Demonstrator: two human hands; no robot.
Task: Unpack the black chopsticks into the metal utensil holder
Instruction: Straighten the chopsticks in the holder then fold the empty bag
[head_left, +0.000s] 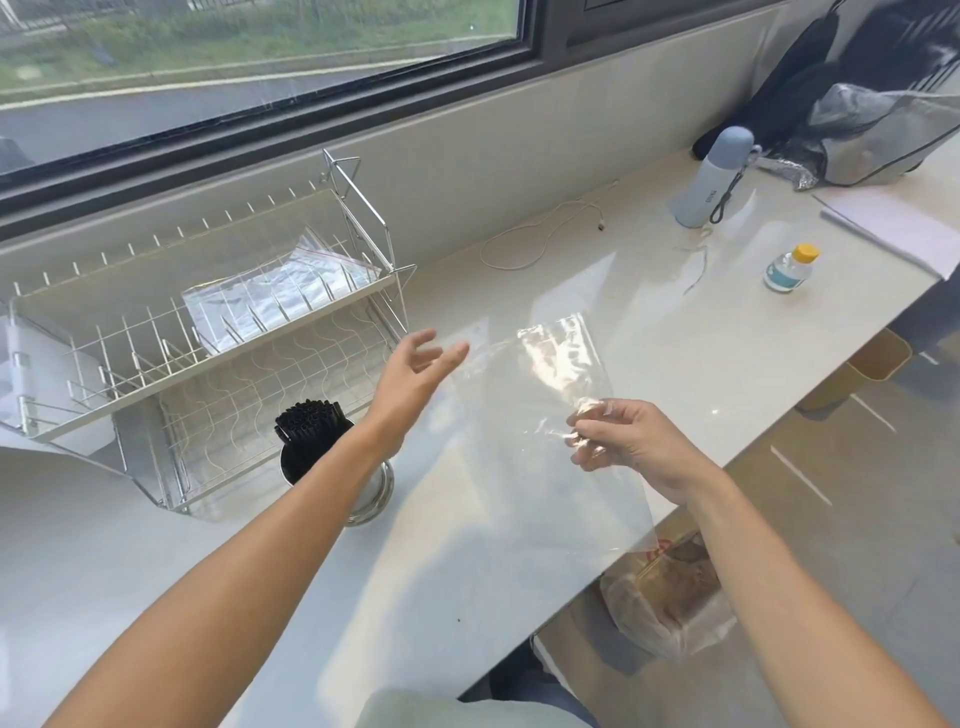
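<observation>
A bundle of black chopsticks (307, 420) stands upright in the round metal utensil holder (375, 491) on the white counter, just in front of the dish rack. My left forearm crosses over the holder and hides part of it. My left hand (415, 369) hovers past the holder with fingers spread and relaxed, holding nothing. My right hand (621, 436) pinches a clear plastic wrapper (556, 358), which looks empty and hangs in the air between the two hands.
A two-tier wire dish rack (208, 332) holds a clear zip bag (280, 293) on its upper shelf. Farther right lie a white cable (530, 236), a pale blue flask (714, 179), a small yellow-capped bottle (789, 269) and a grey bag (878, 135). The counter edge runs diagonally at right.
</observation>
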